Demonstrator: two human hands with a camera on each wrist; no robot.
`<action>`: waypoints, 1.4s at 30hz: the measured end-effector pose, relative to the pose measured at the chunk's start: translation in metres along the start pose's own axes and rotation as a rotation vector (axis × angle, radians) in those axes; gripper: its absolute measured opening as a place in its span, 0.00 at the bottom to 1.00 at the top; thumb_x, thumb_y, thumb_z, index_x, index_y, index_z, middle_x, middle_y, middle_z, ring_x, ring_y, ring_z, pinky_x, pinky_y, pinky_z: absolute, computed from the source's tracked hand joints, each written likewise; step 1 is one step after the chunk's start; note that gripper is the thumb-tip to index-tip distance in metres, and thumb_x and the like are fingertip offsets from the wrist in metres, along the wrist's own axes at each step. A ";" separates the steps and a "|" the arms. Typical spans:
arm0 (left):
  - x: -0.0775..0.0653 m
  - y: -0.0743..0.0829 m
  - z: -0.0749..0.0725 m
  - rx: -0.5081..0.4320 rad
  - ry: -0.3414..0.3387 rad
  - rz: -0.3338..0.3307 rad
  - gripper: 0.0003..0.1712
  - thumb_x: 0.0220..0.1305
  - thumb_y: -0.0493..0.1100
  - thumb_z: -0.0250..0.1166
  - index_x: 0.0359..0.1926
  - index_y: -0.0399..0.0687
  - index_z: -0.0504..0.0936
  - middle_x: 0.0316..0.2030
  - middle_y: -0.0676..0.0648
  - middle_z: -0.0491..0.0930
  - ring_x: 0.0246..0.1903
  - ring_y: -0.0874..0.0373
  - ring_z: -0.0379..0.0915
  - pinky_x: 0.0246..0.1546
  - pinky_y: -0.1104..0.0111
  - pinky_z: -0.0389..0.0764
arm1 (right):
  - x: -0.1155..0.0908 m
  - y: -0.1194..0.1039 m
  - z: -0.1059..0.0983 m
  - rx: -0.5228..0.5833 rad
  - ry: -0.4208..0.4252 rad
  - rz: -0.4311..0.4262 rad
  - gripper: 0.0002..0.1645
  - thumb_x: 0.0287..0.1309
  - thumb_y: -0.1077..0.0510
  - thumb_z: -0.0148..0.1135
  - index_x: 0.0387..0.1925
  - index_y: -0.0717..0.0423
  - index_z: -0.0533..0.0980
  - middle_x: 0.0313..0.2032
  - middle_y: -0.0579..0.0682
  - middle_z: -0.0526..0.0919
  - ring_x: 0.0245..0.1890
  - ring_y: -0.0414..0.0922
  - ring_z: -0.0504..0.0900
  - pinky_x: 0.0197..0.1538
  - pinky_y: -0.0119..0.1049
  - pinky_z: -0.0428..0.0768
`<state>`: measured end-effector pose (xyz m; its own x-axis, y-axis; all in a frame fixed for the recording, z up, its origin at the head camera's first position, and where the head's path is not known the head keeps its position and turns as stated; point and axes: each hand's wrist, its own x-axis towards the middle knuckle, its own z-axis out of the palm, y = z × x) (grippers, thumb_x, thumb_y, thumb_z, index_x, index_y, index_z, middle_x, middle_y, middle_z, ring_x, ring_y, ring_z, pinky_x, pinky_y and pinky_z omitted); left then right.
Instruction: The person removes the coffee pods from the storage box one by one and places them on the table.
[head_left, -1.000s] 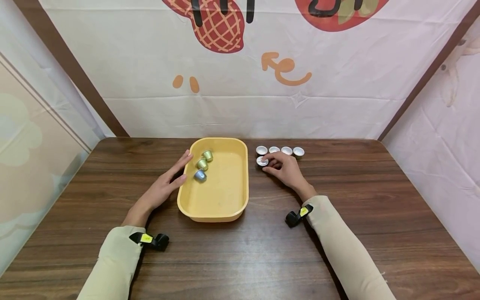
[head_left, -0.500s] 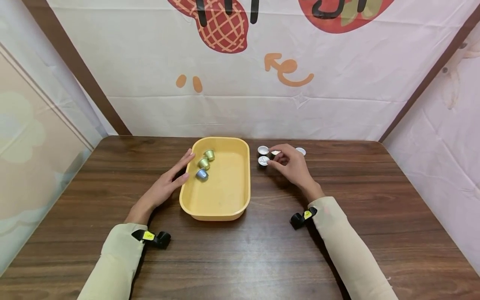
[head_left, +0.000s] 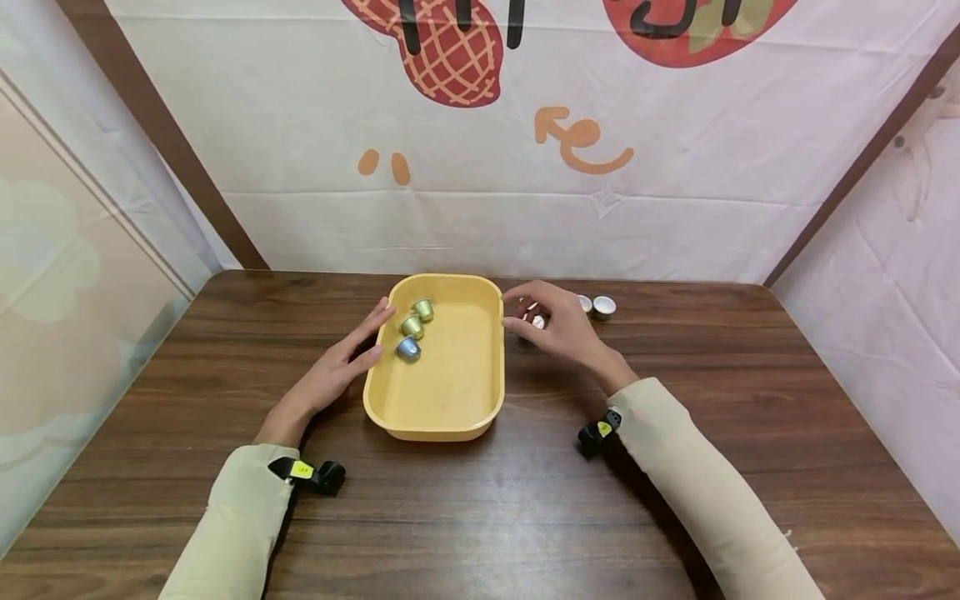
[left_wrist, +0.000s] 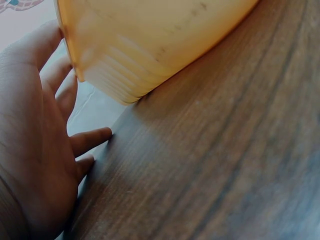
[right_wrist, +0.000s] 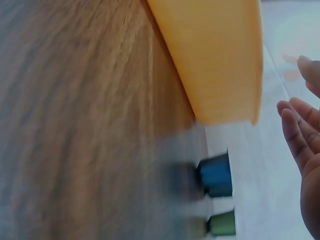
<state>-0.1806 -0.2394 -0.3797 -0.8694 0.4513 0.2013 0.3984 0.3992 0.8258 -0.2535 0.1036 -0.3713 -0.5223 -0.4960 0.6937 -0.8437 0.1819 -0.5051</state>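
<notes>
In the head view a yellow plastic tray (head_left: 438, 392) stands between my hands. Two green coffee capsules (head_left: 412, 326) and a blue coffee capsule (head_left: 408, 348) lie along its left side. My left hand (head_left: 330, 375) rests fingertips at the tray's left rim, fingers fairly straight. At the right rim, my right hand (head_left: 558, 325) has its index finger and thumb extended and spread apart, with nothing visible between them. Beneath that hand, capsules with silvery lids (head_left: 538, 322) are partly hidden. The right wrist view shows a dark blue capsule (right_wrist: 217, 175) and a green capsule (right_wrist: 222, 223) standing lid up.
Further right, two more silvery-lidded capsules (head_left: 604, 307) stand near the back edge of the brown wooden table (head_left: 480, 517). A printed white cloth (head_left: 480, 225) hangs right behind the table, with similar panels at both sides.
My right hand has moved left from the standing capsules to the tray's right rim, its thumb and index finger spreading apart. My left hand stays at the left rim.
</notes>
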 end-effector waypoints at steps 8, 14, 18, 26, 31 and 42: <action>0.000 0.002 0.000 0.004 -0.001 -0.008 0.32 0.71 0.33 0.50 0.74 0.41 0.54 0.74 0.42 0.41 0.72 0.46 0.36 0.64 0.41 0.44 | 0.028 -0.009 0.017 -0.064 -0.228 -0.115 0.19 0.54 0.59 0.70 0.48 0.59 0.78 0.37 0.47 0.80 0.29 0.40 0.78 0.30 0.29 0.77; 0.000 0.000 0.000 0.013 -0.001 -0.024 0.33 0.71 0.33 0.50 0.74 0.43 0.53 0.74 0.43 0.40 0.72 0.47 0.36 0.64 0.41 0.44 | 0.043 -0.020 0.032 -0.143 -0.405 -0.148 0.18 0.57 0.54 0.68 0.48 0.56 0.78 0.42 0.47 0.79 0.33 0.41 0.76 0.34 0.29 0.77; 0.000 -0.017 0.000 0.011 0.006 -0.022 0.33 0.72 0.34 0.50 0.75 0.49 0.53 0.75 0.49 0.40 0.72 0.49 0.35 0.63 0.40 0.43 | 0.050 -0.024 0.044 -0.148 -0.471 -0.144 0.19 0.58 0.54 0.68 0.50 0.56 0.78 0.43 0.47 0.79 0.34 0.42 0.77 0.35 0.29 0.76; 0.002 -0.040 0.001 0.008 0.002 -0.004 0.33 0.74 0.41 0.50 0.75 0.62 0.52 0.74 0.59 0.40 0.72 0.54 0.36 0.63 0.39 0.44 | 0.059 -0.032 0.064 -0.186 -0.598 -0.141 0.20 0.59 0.54 0.67 0.51 0.56 0.76 0.44 0.47 0.77 0.34 0.43 0.79 0.38 0.26 0.73; 0.002 -0.039 0.000 0.004 0.010 0.002 0.31 0.74 0.44 0.50 0.75 0.63 0.53 0.74 0.60 0.40 0.72 0.56 0.36 0.63 0.40 0.44 | 0.064 -0.033 0.072 -0.215 -0.662 -0.109 0.20 0.59 0.54 0.67 0.52 0.55 0.76 0.47 0.50 0.78 0.35 0.43 0.79 0.40 0.28 0.73; 0.002 -0.026 0.000 -0.006 -0.005 -0.008 0.33 0.73 0.36 0.49 0.75 0.53 0.53 0.75 0.54 0.39 0.72 0.52 0.35 0.63 0.39 0.43 | 0.070 -0.021 0.091 -0.226 -0.756 0.026 0.25 0.57 0.58 0.68 0.56 0.56 0.74 0.47 0.50 0.80 0.34 0.43 0.80 0.41 0.28 0.73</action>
<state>-0.1925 -0.2488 -0.4010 -0.8710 0.4523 0.1918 0.3895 0.3978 0.8307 -0.2606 -0.0118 -0.3585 -0.3838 -0.9174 0.1047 -0.8797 0.3288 -0.3436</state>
